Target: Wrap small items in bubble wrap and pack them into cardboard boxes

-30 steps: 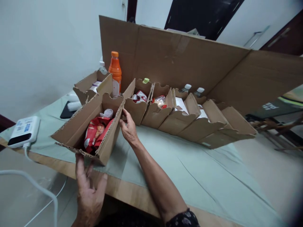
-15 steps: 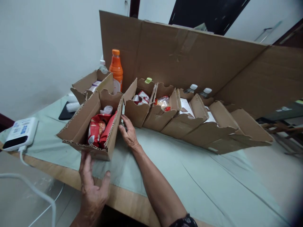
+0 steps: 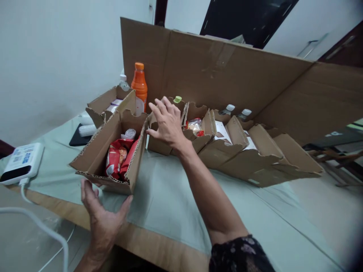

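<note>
My left hand point(image 3: 100, 215) is spread open at the near end of a long cardboard box point(image 3: 93, 151), fingers touching its front wall. Red snack packets point(image 3: 117, 160) and a small clear bag point(image 3: 129, 134) lie inside that box. My right hand point(image 3: 167, 122) hovers with fingers apart over the second cardboard box point(image 3: 160, 145) in the row, holding nothing and hiding most of what is in it. An orange drink bottle point(image 3: 140, 87) stands upright behind the boxes.
More open cardboard boxes point(image 3: 238, 158) line up to the right, holding packets and white-capped bottles point(image 3: 227, 109). A tall cardboard sheet point(image 3: 215, 71) stands behind them. A white power bank point(image 3: 21, 162) with cable lies at the left edge. Green cloth point(image 3: 198, 204) covers the wooden table.
My right hand lifted from the side of the near box and moved up over the second box. The left hand stayed at the near box's front end, fingers spreading wider.
</note>
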Available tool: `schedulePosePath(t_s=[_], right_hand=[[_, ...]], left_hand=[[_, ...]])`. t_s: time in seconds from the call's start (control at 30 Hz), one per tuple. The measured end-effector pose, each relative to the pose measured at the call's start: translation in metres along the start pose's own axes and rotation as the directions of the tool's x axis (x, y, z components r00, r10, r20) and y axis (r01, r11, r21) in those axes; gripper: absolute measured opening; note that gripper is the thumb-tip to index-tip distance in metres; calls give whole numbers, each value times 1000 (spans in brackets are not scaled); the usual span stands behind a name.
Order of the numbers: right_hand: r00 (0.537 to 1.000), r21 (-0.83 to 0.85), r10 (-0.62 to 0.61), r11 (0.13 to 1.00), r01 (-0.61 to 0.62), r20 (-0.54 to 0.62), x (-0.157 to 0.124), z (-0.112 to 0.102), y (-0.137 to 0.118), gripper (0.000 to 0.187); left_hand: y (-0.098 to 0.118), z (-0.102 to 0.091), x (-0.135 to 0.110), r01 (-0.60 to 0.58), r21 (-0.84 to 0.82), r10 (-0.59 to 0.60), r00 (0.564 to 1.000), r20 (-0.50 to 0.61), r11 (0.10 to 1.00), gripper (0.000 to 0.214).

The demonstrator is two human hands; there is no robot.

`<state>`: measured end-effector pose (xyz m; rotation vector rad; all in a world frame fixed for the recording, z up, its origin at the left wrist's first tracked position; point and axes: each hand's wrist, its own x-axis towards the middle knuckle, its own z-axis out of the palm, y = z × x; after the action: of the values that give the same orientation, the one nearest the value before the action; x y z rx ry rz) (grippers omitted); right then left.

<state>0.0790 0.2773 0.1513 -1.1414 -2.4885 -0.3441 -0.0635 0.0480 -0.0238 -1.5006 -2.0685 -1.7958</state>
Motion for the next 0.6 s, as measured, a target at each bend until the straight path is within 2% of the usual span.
schedulePosePath(t_s=[0.03,0.1,0.17,0.23,0.33,0.5,0.6], right_hand=[[996,-5,-56,998,56,68,10,-3,5,75],[985,-8,-104,994,106,135,21,-2,12,55],[991,-10,-63,998,64,115,19,2,14,36],[996,-13,17,1000,-16,84,12,6,13,24],[991,-18,73,997,-71,110,4,7,11,20],[986,3,43,999,-44,162,7,3,12,21],[983,-5,48,999,-48,179,8,2,15,23]], left_hand=[[3,4,1,14,7,-14,1000,2,1000,126],[6,10,1,30,21,-30,1000,-10,999,125],[8,13,0,18,30,-17,1000,-22,999,123],[7,15,0,0,31,0,1000,-27,1000,123],[8,19,1,10,23,-9,1000,-30,1000,123],[14,26,1,-44,42,46,998,-38,998,123],[13,24,-1,-39,45,40,999,-16,998,119]])
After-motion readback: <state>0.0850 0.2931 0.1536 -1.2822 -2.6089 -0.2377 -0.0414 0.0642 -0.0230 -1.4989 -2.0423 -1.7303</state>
